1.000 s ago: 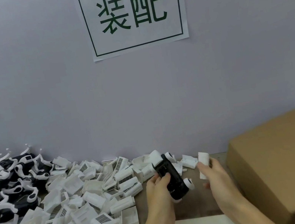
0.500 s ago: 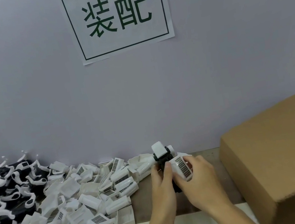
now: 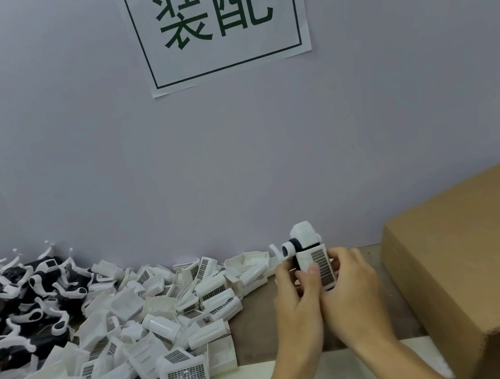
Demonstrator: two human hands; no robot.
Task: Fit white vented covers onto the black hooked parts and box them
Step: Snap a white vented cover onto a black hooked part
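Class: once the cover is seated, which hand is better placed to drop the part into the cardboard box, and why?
Probably the right hand: it grips the white vented cover on the side nearest the cardboard box, while the left hand sits toward the pile.

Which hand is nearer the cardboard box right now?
Right. The right hand sits just left of the cardboard box, apart from it, gripping the white vented cover. The left hand is farther left, beyond the right one.
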